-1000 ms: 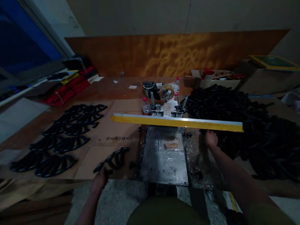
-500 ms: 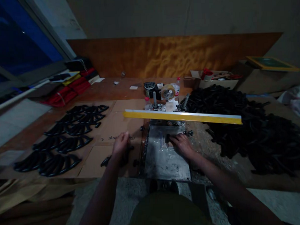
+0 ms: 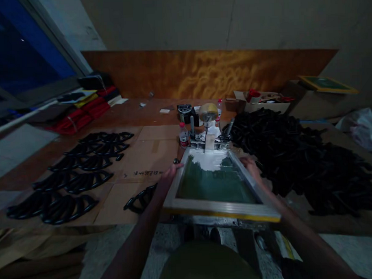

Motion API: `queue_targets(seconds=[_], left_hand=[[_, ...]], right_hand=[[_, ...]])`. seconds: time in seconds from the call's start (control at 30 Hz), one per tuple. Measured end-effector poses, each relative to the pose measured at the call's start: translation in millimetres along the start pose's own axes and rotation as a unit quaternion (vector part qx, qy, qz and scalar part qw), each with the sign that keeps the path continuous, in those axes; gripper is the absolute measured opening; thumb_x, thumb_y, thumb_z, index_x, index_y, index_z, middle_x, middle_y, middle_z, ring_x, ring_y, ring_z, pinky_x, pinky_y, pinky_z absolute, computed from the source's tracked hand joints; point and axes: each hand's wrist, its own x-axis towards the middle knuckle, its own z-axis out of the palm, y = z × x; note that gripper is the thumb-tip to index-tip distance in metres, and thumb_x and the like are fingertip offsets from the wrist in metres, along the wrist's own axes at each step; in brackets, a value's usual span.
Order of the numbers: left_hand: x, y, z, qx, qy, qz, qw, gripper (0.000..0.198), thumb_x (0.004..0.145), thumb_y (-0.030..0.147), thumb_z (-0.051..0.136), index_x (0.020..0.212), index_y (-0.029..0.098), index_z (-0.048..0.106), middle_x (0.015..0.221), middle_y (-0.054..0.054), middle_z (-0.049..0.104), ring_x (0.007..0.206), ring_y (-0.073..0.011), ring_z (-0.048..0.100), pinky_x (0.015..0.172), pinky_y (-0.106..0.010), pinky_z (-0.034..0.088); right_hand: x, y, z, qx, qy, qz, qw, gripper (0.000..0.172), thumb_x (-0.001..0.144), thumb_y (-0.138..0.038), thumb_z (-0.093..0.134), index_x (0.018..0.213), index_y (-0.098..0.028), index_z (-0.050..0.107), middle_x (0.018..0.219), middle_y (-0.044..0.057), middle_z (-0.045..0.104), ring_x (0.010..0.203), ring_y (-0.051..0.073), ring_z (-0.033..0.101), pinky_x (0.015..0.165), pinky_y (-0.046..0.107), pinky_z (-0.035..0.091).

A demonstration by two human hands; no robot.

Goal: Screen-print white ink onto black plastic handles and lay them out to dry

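A screen printing frame (image 3: 220, 206), metal-edged with a green mesh (image 3: 215, 185), lies lowered in front of me, slightly tilted and hinged at its far end. White ink (image 3: 208, 160) covers the far part of the mesh. My left hand (image 3: 171, 174) is closed on the frame's left side, and my right hand (image 3: 251, 169) grips its right side, fingers partly hidden. Beneath the frame, the metal base plate is mostly covered. Beside my left forearm, a few black curved handle-like pieces (image 3: 141, 199) lie on cardboard.
Rows of black curved pieces (image 3: 69, 206) are laid out at left on cardboard (image 3: 156, 157). A large heap of similar pieces (image 3: 299, 160) stands at right. Bottles (image 3: 184, 135), a tub (image 3: 185, 112) and a tape roll (image 3: 208, 112) stand behind the frame.
The frame has swung down from its raised position over the plate. My right hand has left the small black piece on the plate, and both hands have moved to the frame's sides.
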Motion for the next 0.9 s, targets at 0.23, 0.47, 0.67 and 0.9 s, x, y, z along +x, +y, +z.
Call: queue_targets(seconds=[0.23,0.47,0.67,0.9], left_hand=[[-18.3,-97.9,18.0,0.044,-0.022,-0.038,0.998,0.059,0.084,0.048,0.053,0.134,0.016,0.056,0.147,-0.012,0.053,0.137,-0.0255,0.048,0.115,-0.041,0.036],[-17.4,-120.9,24.0,0.056,-0.025,-0.062,0.996,0.055,0.09,0.044,0.05,0.138,0.017,0.051,0.146,-0.012,0.054,0.137,-0.0256,0.047,0.117,-0.043,0.034],[-17.8,-121.2,26.1,0.041,-0.02,-0.074,0.996,0.057,0.089,0.048,0.052,0.137,0.016,0.053,0.145,-0.013,0.055,0.136,-0.0267,0.049,0.116,-0.044,0.035],[-16.8,-119.1,22.9,0.011,-0.02,-0.059,0.998,0.061,0.086,0.05,0.054,0.137,0.016,0.052,0.144,-0.014,0.055,0.134,-0.0269,0.051,0.113,-0.044,0.038]], right_hand=[[90.6,-71.4,-2.7,-0.068,-0.017,-0.099,0.993,0.054,0.085,-0.017,0.059,0.139,-0.011,0.05,0.146,0.019,0.045,0.132,0.031,0.039,0.107,0.044,0.037],[70.9,-107.9,22.1,-0.132,-0.219,-0.11,0.96,0.02,0.087,-0.011,0.051,0.101,-0.012,0.065,0.104,0.015,0.067,0.102,0.024,0.057,0.089,0.03,0.042],[21.3,-93.7,-0.7,-0.046,-0.263,-0.269,0.926,0.026,0.074,-0.003,0.054,0.096,-0.013,0.064,0.097,0.012,0.065,0.096,0.023,0.056,0.084,0.031,0.043],[28.1,-102.6,7.1,-0.019,-0.18,-0.215,0.96,0.021,0.079,-0.003,0.05,0.093,-0.014,0.062,0.096,0.013,0.063,0.096,0.025,0.053,0.085,0.034,0.043]])
